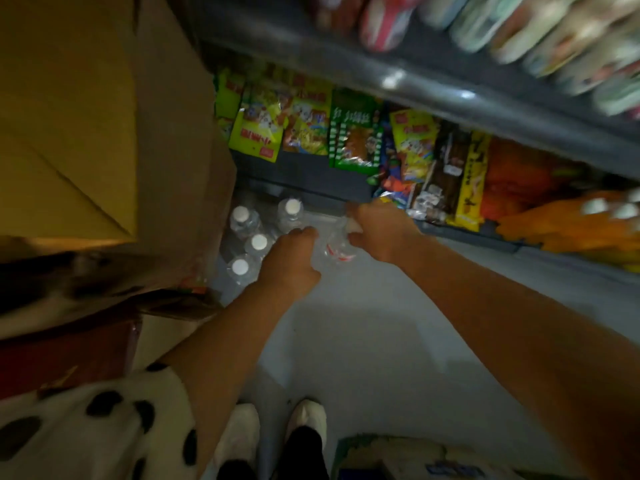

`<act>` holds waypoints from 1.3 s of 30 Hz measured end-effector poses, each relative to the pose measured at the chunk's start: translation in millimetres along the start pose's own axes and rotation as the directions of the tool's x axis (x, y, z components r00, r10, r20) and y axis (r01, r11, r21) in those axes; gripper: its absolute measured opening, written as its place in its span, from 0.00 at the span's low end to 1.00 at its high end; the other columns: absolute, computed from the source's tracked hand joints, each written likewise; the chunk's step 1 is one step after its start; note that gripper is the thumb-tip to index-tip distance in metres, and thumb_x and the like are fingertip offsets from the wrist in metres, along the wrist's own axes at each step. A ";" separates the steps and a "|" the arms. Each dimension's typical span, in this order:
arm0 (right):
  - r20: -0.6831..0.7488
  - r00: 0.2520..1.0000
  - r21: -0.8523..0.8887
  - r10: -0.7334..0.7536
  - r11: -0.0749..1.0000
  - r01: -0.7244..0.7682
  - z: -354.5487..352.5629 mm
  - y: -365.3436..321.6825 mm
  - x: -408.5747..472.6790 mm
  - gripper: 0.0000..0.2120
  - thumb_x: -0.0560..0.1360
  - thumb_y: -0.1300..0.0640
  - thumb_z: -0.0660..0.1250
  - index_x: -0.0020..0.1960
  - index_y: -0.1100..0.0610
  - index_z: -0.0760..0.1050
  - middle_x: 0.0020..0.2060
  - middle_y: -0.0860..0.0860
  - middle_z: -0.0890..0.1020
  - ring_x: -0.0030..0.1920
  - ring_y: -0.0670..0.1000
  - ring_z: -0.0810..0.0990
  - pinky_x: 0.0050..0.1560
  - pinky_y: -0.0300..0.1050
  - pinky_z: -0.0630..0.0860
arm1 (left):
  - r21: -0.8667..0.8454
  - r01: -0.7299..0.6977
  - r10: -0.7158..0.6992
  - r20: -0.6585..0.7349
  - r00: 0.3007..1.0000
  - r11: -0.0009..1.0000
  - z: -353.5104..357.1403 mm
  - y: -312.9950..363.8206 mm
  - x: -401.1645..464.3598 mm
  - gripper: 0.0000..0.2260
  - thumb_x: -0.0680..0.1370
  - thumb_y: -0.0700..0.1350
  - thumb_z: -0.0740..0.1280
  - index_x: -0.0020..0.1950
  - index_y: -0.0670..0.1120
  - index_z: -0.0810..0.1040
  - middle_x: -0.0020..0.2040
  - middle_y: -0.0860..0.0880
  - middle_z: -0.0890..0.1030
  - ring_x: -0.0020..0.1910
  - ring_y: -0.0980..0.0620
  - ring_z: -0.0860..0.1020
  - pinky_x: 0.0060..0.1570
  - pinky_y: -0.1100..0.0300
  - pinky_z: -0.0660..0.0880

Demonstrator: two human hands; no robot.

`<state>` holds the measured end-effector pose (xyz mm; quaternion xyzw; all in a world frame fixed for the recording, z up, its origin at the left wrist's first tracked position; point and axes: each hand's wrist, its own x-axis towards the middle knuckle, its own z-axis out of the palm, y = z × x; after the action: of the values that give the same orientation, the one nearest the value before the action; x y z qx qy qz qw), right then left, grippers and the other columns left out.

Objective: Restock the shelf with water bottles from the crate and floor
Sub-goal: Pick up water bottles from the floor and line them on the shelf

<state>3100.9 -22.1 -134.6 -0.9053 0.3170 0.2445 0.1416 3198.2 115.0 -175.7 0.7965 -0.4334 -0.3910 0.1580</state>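
Both hands grip crinkled clear plastic wrap [337, 244] low over the pale floor [381, 341]: the left hand [289, 261] curls on its near edge, the right hand [379, 233] pinches its far side. Far left, stacked cardboard boxes [86, 116] rise. Just left of the hands, four white-capped water bottles [258, 242] stand together on the floor. Beyond, to the right, the dark shelf [450, 98] holds bright, blurred snack packets [311, 123].

Water bottles [258, 237] on floor [363, 323], right of cardboard boxes [86, 133], seemingly below snack shelf [311, 174].
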 end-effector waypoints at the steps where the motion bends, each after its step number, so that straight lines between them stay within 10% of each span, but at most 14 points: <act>1: 0.001 1.000 0.017 -0.018 1.000 0.018 -27.7 -2.5 -20.9 0.21 0.75 0.54 0.65 0.67 0.55 0.69 0.59 0.60 0.76 0.59 0.62 0.75 0.54 0.52 0.75 | -0.007 -0.012 0.012 0.015 1.000 1.000 -14.3 16.1 -12.3 0.28 0.71 0.40 0.73 0.70 0.45 0.69 0.65 0.43 0.74 0.64 0.43 0.73 0.61 0.51 0.72; 9: -0.116 0.965 0.081 -0.233 0.967 0.243 -273.9 -33.8 -195.4 0.11 0.70 0.56 0.70 0.49 0.60 0.76 0.41 0.54 0.80 0.44 0.56 0.78 0.44 0.50 0.74 | -0.260 -0.140 0.161 0.061 0.985 0.955 -162.1 141.3 -122.8 0.39 0.57 0.50 0.81 0.66 0.51 0.71 0.63 0.50 0.77 0.62 0.51 0.76 0.59 0.51 0.76; 12: -0.209 0.933 0.102 -0.293 0.942 0.319 -363.3 -52.0 -259.9 0.07 0.69 0.56 0.72 0.45 0.56 0.76 0.36 0.48 0.76 0.38 0.47 0.75 0.39 0.44 0.70 | -0.327 -0.247 0.280 0.057 0.958 0.912 -229.4 192.6 -172.7 0.35 0.60 0.38 0.80 0.62 0.53 0.71 0.54 0.50 0.81 0.50 0.53 0.80 0.44 0.55 0.80; 17: -0.298 0.892 0.031 -0.339 0.931 0.364 -486.4 -91.6 -350.5 0.08 0.70 0.55 0.73 0.44 0.47 0.74 0.34 0.39 0.74 0.36 0.39 0.73 0.37 0.35 0.68 | -0.339 -0.402 0.420 -0.022 0.907 0.850 -331.2 253.6 -241.4 0.32 0.56 0.49 0.81 0.59 0.51 0.78 0.55 0.51 0.83 0.56 0.52 0.81 0.59 0.51 0.76; 23: -0.587 0.746 0.019 -0.315 0.916 0.401 -582.9 -127.0 -425.6 0.15 0.69 0.55 0.74 0.52 0.57 0.77 0.38 0.47 0.76 0.38 0.46 0.75 0.38 0.39 0.70 | -0.209 -0.508 0.486 -0.150 0.861 0.835 -452.3 318.1 -318.6 0.29 0.57 0.45 0.83 0.56 0.47 0.81 0.52 0.52 0.85 0.53 0.55 0.82 0.57 0.50 0.78; 29: -0.578 0.762 0.199 -0.294 0.854 0.480 -643.3 -165.0 -470.2 0.16 0.69 0.60 0.76 0.53 0.53 0.75 0.46 0.47 0.83 0.43 0.39 0.80 0.47 0.35 0.75 | -0.146 -0.580 0.531 -0.273 0.802 0.801 -541.8 368.6 -390.1 0.14 0.63 0.34 0.79 0.44 0.46 0.82 0.37 0.58 0.84 0.36 0.64 0.79 0.40 0.68 0.76; 39: -0.722 0.644 0.167 -0.252 0.840 0.516 -745.7 -174.6 -485.4 0.10 0.69 0.56 0.76 0.41 0.58 0.76 0.30 0.46 0.83 0.32 0.45 0.82 0.35 0.42 0.78 | -0.039 -0.594 0.558 -0.299 0.774 0.803 -638.6 432.6 -419.6 0.19 0.65 0.42 0.80 0.54 0.49 0.81 0.48 0.51 0.85 0.49 0.52 0.83 0.50 0.55 0.80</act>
<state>3146.7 48.6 768.2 -0.9354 0.1817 -0.1992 0.2288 3304.4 152.4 695.1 0.6590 -0.6039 -0.2375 0.3804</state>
